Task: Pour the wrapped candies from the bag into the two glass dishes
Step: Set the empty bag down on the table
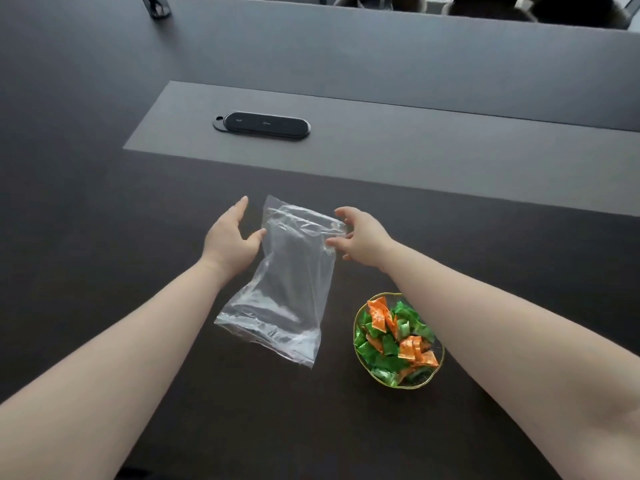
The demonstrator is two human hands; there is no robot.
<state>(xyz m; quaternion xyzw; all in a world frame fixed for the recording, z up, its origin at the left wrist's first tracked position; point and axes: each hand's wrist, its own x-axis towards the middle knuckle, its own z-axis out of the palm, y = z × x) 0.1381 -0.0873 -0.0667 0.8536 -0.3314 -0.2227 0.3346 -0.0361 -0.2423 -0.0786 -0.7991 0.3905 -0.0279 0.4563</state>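
Note:
A clear plastic bag (pixel 287 278) lies flat on the dark table (pixel 104 202), with no candy visible inside. My left hand (pixel 230 237) sits at its upper left edge, fingers apart, thumb touching the plastic. My right hand (pixel 360 237) is at the bag's upper right corner, fingertips touching the plastic; whether it grips the bag is unclear. One gold-rimmed glass dish (pixel 360 317) stands to the right of the bag, under my right forearm, heaped with green and orange wrapped candies (pixel 398 341). I see only this one dish.
A lighter grey inset panel (pixel 381 140) runs across the table beyond the bag, holding a black oval device (pixel 261 125). A dark object (pixel 157 6) stands at the far left. Chair backs (pixel 485 5) line the table's far edge.

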